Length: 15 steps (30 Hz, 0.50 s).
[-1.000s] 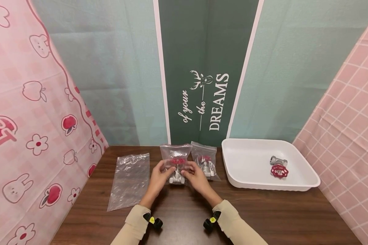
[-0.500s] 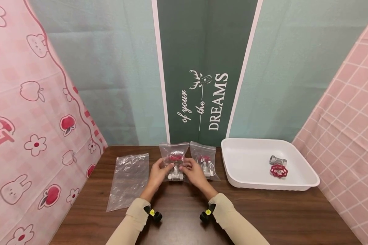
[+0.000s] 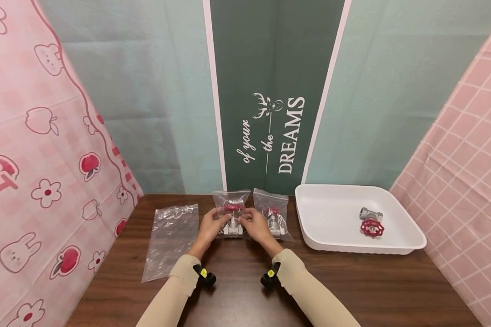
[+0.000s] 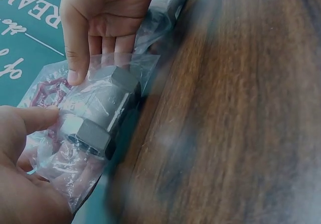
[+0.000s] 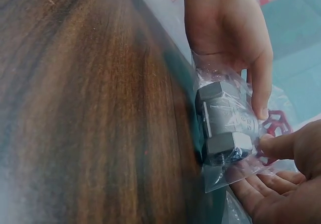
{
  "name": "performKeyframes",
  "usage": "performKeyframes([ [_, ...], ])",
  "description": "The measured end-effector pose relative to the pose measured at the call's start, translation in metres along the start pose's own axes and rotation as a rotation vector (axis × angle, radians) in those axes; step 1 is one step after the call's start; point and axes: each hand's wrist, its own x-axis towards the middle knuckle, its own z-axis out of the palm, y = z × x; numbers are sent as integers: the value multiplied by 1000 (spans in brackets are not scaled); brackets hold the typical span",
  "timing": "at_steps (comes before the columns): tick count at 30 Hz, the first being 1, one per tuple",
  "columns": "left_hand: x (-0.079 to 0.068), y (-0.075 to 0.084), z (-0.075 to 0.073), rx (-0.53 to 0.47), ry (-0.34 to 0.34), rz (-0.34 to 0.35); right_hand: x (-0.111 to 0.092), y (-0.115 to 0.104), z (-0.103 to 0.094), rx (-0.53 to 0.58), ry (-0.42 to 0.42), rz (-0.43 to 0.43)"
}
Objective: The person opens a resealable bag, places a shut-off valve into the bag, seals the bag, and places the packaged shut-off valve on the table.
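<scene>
A steel gate valve (image 3: 232, 227) with a red handwheel (image 3: 233, 207) lies inside a clear zip bag (image 3: 237, 196). My left hand (image 3: 212, 225) grips the bagged valve from the left, thumb on top and fingers beneath. From the other side my right hand (image 3: 255, 223) holds it the same way. Both thumb tips press the plastic near the valve's neck, as the right wrist view shows with the valve body (image 5: 225, 123) between the hands. Close to my right hand, a second bagged valve (image 3: 273, 222) lies on the table.
To the left an unfilled clear bag (image 3: 172, 245) lies flat on the brown wooden table (image 3: 245, 299). A white tray (image 3: 327, 204) at the right holds a loose valve (image 3: 371, 221) with a red handwheel. A printed curtain (image 3: 167, 113) rises behind the table.
Both hands and the bagged valve have shifted slightly away from me, toward the table's back edge. The second bag, the flat bag and the tray stay in place.
</scene>
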Motion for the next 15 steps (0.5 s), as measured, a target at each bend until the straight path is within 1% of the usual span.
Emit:
performKeyframes([
  [10, 10, -1, 0, 1, -44, -48, 6, -5, 1, -31, 57, 17],
  [15, 13, -3, 0, 26, -53, -58, 4, -7, 0, -85, 85, 21],
])
